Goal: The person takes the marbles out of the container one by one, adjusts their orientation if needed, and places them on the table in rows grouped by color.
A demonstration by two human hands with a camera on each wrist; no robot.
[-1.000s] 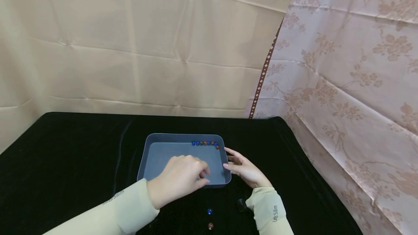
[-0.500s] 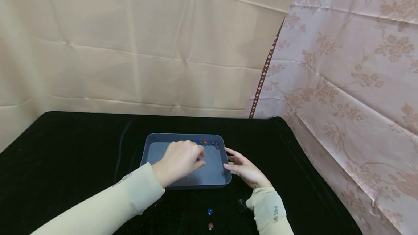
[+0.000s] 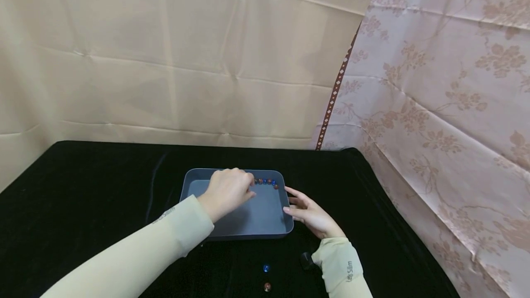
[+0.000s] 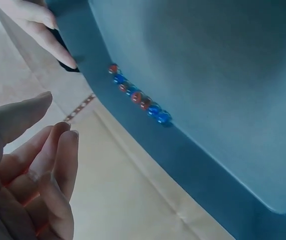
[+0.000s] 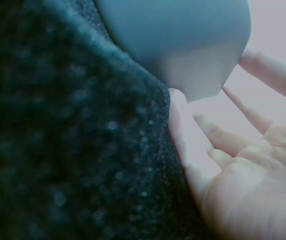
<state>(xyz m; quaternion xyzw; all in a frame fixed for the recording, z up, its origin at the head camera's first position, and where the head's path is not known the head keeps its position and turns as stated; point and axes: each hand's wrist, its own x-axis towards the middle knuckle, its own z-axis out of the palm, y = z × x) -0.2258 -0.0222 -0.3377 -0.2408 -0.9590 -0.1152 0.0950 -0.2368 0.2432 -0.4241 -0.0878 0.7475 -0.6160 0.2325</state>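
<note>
A blue-grey tray [image 3: 248,224] lies on the black cloth. Along its far wall, towards the right corner, runs a row of blue and brown-red marbles [image 4: 136,96]; in the head view its left end is hidden. Above the tray's far half is my left hand [image 3: 229,191], fingers loosely bent. The left wrist view shows a gap between its thumb and fingertips [image 4: 68,137], with no marble visible there. My right hand [image 3: 312,217] has its fingers spread against the tray's right wall. A blue marble [image 3: 266,268] and a brown marble [image 3: 267,287] rest in front of the tray.
Black cloth [image 3: 103,197] covers the table. A small black object [image 3: 306,260] sits beside the right sleeve. Beige curtain [image 3: 198,68] hangs behind the table, and a pink floral one [image 3: 447,105] hangs on the right.
My left hand has moved away from me and slightly left, from the tray's front part to its far part, covering the row's left end. The right hand and loose marbles stay put.
</note>
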